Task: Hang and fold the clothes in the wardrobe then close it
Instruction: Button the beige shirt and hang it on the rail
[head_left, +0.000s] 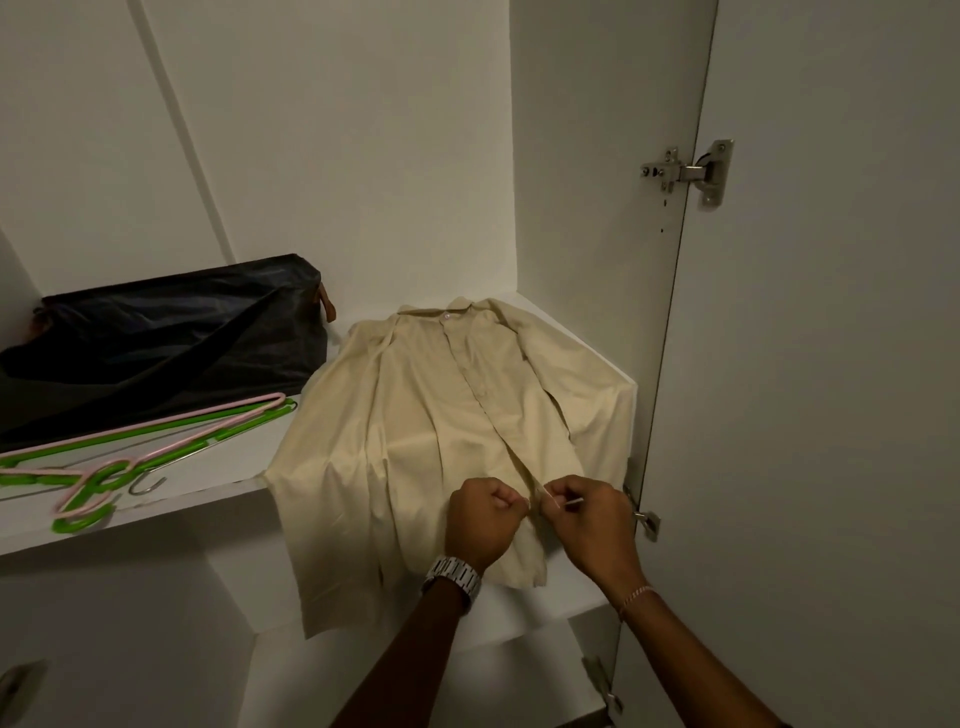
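Both hands work at the front placket of a cream button-up shirt (441, 415) spread collar-back on the white wardrobe shelf (171, 506), at its right end, the hem hanging over the front edge. The left hand (480, 522) (a metal watch (453, 574) on its wrist) and the right hand (587, 519) each pinch the fabric near the hem, fingers curled. Green and pink hangers (130, 457) lie along the shelf's left front edge, a dark bag (166, 343) behind them, and the wardrobe door (831, 364) stands open at right.

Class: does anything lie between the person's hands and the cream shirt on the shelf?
Nothing visible. The left hand and right hand already pinch the shirt at its front edge; the hangers lie off to the left.
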